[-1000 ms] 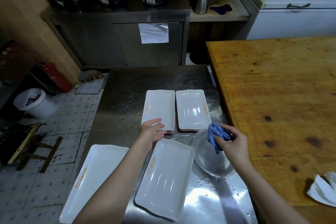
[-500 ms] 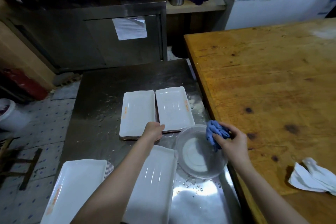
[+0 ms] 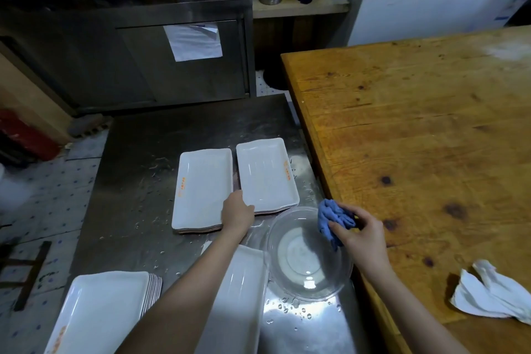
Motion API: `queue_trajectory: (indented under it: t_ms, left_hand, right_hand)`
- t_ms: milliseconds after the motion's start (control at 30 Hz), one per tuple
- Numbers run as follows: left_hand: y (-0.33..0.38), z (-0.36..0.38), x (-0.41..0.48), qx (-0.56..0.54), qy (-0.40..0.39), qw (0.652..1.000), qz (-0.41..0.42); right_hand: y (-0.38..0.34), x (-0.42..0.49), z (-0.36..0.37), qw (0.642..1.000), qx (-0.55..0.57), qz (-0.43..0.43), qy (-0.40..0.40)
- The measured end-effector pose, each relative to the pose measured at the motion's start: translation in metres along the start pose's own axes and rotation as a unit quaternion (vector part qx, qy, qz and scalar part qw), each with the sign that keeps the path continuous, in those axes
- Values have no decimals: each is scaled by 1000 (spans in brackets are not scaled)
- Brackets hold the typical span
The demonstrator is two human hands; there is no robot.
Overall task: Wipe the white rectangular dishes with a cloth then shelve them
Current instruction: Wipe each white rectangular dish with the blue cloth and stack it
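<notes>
Left hand (image 3: 237, 214) rests at the near edge where the two far dish stacks (image 3: 265, 175) meet on the wet tabletop (image 3: 138, 181); whether its grip has closed on a dish cannot be told. Right hand (image 3: 359, 231) has the cloth (image 3: 333, 220) bunched in its grip over the bowl (image 3: 309, 256). Risk: a top dish could slip when lifted (one-handed, by a corner, amid water drops) or drag its neighbour askew.

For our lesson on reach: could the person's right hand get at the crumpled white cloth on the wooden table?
Probably yes: only bare wooden table lies between the right hand and the crumpled white cloth. But that hand grips a blue cloth, so picking it up might be awkward.
</notes>
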State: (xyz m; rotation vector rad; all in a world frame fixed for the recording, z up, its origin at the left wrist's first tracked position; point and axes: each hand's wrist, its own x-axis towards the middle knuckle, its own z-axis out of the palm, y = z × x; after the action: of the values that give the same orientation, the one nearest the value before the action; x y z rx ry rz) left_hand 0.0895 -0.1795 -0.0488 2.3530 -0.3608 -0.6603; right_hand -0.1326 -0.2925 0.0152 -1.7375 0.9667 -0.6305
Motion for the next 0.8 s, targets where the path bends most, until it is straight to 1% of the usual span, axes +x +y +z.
queue_trajectory:
  t_ms: [200,367,467,800]
  left_hand:
    - [4,6,2,-69,13,997,7]
    - [6,8,12,-105,-2,994,-1]
    - [11,10,18,-117,7,993,-16]
    - [20,14,26,-57,33,998,-23]
  right_hand:
    - [2,7,-1,1000,4,7,4]
    - [4,7,0,1000,13,13,-5]
    - [6,7,-2,1000,15,15,-3]
    - [12,7,-11,1000,14,20,11]
